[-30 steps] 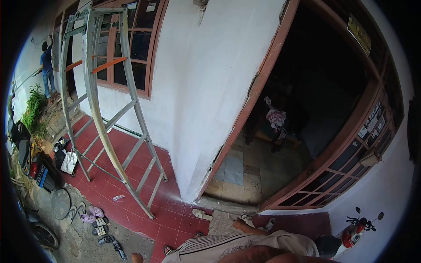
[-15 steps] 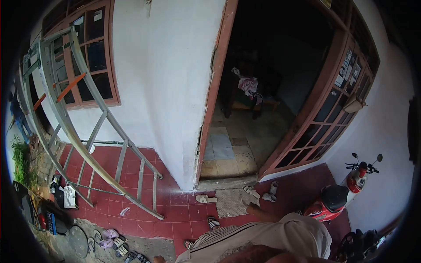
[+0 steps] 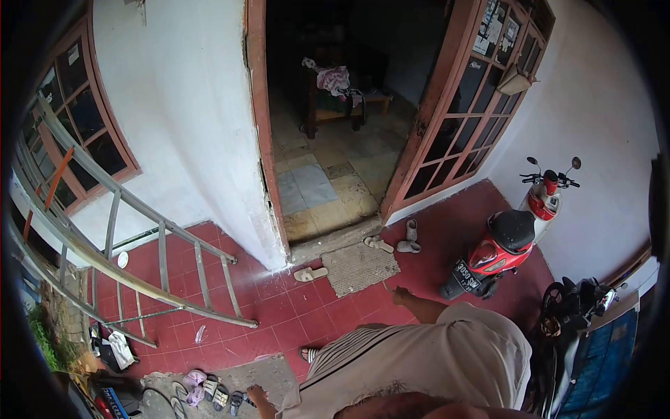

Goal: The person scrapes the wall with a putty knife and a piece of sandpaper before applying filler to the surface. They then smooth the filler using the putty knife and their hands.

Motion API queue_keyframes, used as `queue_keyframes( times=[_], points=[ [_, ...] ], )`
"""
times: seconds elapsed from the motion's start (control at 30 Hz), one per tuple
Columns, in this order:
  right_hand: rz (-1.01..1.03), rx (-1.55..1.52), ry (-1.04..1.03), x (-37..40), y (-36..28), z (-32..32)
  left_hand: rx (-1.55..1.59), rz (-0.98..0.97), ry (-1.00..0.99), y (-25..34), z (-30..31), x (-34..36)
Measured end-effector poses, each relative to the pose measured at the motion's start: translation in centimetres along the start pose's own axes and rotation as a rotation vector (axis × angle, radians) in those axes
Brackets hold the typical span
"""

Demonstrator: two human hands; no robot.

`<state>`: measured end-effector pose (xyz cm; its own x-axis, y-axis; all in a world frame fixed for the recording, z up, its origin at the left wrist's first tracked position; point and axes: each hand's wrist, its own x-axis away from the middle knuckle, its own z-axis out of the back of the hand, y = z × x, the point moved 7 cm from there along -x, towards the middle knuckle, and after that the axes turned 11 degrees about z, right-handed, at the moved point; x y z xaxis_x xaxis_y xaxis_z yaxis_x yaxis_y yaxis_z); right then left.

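Observation:
My right hand (image 3: 400, 295) reaches out over the red tiles below the woven doormat (image 3: 359, 269). Its fingers are closed around something thin and pale, too small to make out. Low in the view, my left hand (image 3: 257, 394) hangs over the grey concrete patch beside several sandals (image 3: 220, 397). Its fingers look loosely apart, with nothing visible in them. Between the arms is my beige shirt (image 3: 419, 356). One striped sandal shows on my foot (image 3: 308, 355). Pale slippers (image 3: 310, 274) lie near the mat.
A metal ladder (image 3: 164, 258) leans in from the left. An open doorway with a raised sill (image 3: 335, 239) lies ahead, with a cloth-covered bench (image 3: 333, 80) inside. A red scooter (image 3: 495, 251) stands right, and another motorcycle (image 3: 583, 300) is beyond it. A dark bag (image 3: 105, 349) sits lower left.
The view has turned right and moved closer to the doorway and scooter. The ladder has shifted left in view. My left hand shows more fully; my right hand remains closed near the mat.

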<state>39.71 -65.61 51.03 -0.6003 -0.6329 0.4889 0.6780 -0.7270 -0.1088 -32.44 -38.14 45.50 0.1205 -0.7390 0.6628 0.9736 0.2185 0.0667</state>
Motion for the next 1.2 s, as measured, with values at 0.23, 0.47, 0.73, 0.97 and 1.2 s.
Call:
queue_keyframes(
  times=[0.23,0.47,0.73,0.97,1.2],
  points=[
    [0.037,-0.191,0.063,-0.3,0.0,0.5,0.706,0.501,-0.083,-5.8,-6.9,7.1],
    [0.145,-0.173,-0.001,4.4,2.6,-4.7,0.657,0.505,0.019,-10.1,-10.6,12.1],
    [0.495,0.687,-0.331,4.1,15.7,-21.9,0.127,0.150,0.115,-11.5,-11.6,13.4],
    [0.746,1.191,-0.346,5.9,16.3,-21.6,0.704,0.476,0.108,-7.4,-8.9,17.6],
    [0.660,0.975,-0.338,5.7,15.9,-20.3,0.638,0.393,0.166,-6.3,-9.2,18.6]
  ],
)
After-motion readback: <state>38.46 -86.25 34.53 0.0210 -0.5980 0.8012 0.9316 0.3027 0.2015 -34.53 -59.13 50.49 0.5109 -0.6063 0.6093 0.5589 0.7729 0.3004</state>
